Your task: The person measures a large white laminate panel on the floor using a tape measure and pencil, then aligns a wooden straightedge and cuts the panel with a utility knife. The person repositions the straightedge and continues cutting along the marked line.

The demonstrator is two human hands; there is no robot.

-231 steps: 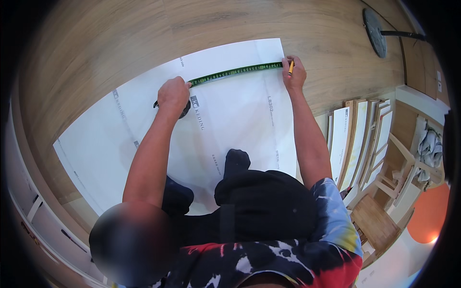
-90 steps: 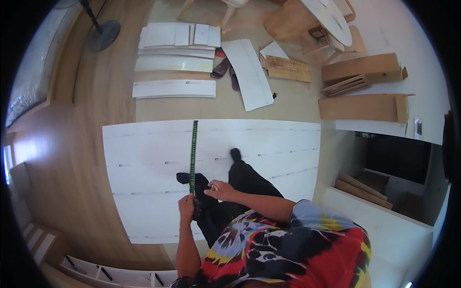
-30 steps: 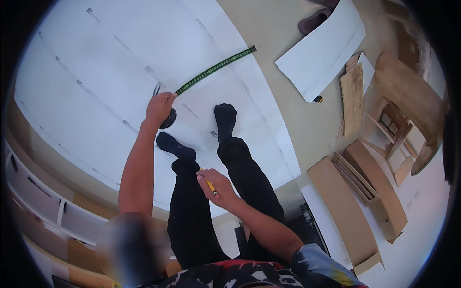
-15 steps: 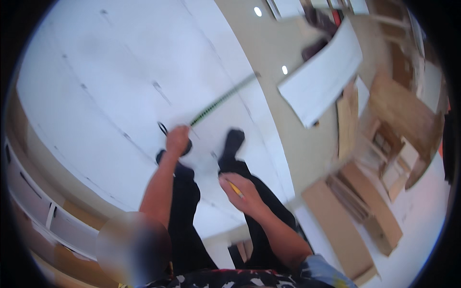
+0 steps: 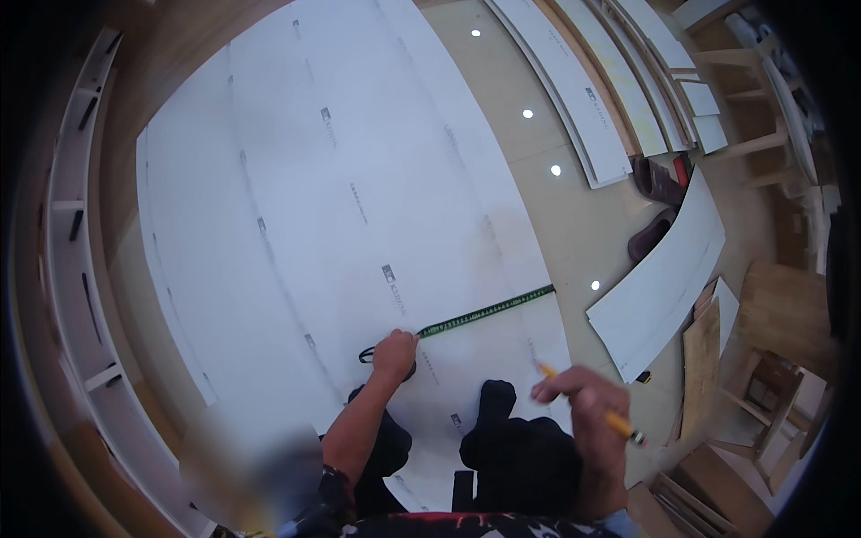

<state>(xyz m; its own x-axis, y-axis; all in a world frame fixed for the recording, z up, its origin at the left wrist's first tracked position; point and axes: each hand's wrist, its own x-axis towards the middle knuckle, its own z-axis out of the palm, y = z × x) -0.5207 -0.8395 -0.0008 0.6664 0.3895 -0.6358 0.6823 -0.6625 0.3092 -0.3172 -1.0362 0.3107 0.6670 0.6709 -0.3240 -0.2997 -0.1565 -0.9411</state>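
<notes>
A large white board (image 5: 278,170) with rows of faint printed marks lies flat beneath me. On it, my left hand (image 5: 395,353) is closed around a tape measure, whose case is mostly hidden by my fingers; a black wrist loop sticks out beside them. The green blade (image 5: 489,312) is drawn out across the sheet to its right edge. My right hand (image 5: 594,421) is raised over my right knee, near that edge, and grips a yellow pencil (image 5: 619,425). The pencil's tip points up and left, apart from the board. My dark-socked feet (image 5: 496,399) rest on the board.
Long white and wooden panels (image 5: 574,99) lie at the far right. Dark shoes (image 5: 653,235) sit beside a curved white offcut (image 5: 664,282). Wooden pieces (image 5: 701,359) and a stool frame (image 5: 762,394) stand at right. A white shelf unit (image 5: 67,260) runs along the left.
The blade now lies along the board, reaching its right edge. My right hand has risen and moved right with the pencil. I am crouched lower, and the view has shifted.
</notes>
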